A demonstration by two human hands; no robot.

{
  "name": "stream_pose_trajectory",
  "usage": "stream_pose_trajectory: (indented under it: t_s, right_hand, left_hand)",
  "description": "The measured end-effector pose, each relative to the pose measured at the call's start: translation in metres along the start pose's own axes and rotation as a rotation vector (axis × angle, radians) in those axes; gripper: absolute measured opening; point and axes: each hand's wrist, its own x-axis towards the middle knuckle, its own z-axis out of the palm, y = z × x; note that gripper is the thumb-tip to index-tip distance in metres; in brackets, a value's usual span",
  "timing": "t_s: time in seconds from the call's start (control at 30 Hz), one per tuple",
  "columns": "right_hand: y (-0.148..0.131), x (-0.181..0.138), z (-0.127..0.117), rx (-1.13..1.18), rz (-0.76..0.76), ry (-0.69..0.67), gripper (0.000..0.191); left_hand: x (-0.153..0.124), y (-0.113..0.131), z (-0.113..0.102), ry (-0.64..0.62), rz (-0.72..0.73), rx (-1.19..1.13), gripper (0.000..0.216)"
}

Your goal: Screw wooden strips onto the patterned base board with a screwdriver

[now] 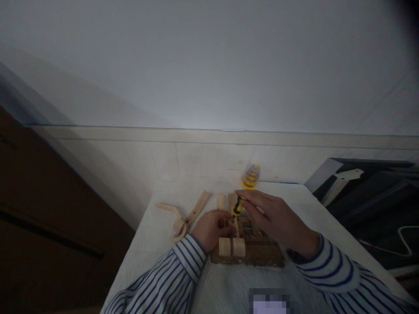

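Note:
My right hand (266,216) is closed around a short yellow-and-black screwdriver (238,206). The tool slants down to a pale wooden piece (233,229), its tip near a small dark spot on the wood. From the left, my left hand (214,224) grips that wooden piece with bent fingers. The piece ends in two light wooden blocks (238,247) at the front, and two wooden ends show beyond my fingers. Beneath it is a brown board with dark printing (253,231). My hands cover part of the wood and the screwdriver's handle.
Left of my hands, joined wooden strips (186,220) lie on the white table (137,266). A clear, yellow-based container (251,176) stands at the back by the wall. Dark panels with a pale bracket (343,183) are beyond the right edge; a brown panel (49,218) is on the left.

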Motion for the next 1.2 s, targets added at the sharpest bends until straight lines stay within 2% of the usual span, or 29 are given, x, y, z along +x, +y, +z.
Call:
stream_pose_trajectory:
  t_s: [0.3, 0.53, 0.87, 1.2]
  right_hand:
    - [-0.002, -0.0013, -0.0032, -0.024, -0.023, -0.011, 0.029]
    - [-0.001, -0.0016, -0.0025, -0.053, -0.039, -0.03, 0.03]
    - [-0.0032, -0.0007, -0.0046, -0.081, -0.047, -0.035, 0.029]
    - [-0.0027, -0.0005, -0.0052, -0.102, -0.035, -0.049, 0.026]
  left_hand:
    - [0.0008, -0.0006, -0.0008, -0.023, 0.022, -0.001, 0.029]
    - [-0.0007, 0.0003, -0.0001, 0.007, -0.035, -0.005, 0.035]
    - [0.0005, -0.0079, 0.0063, 0.038, -0.03, -0.017, 0.037]
    - [0.0006, -0.0021, 0.0023, 0.014, -0.05, -0.015, 0.037]
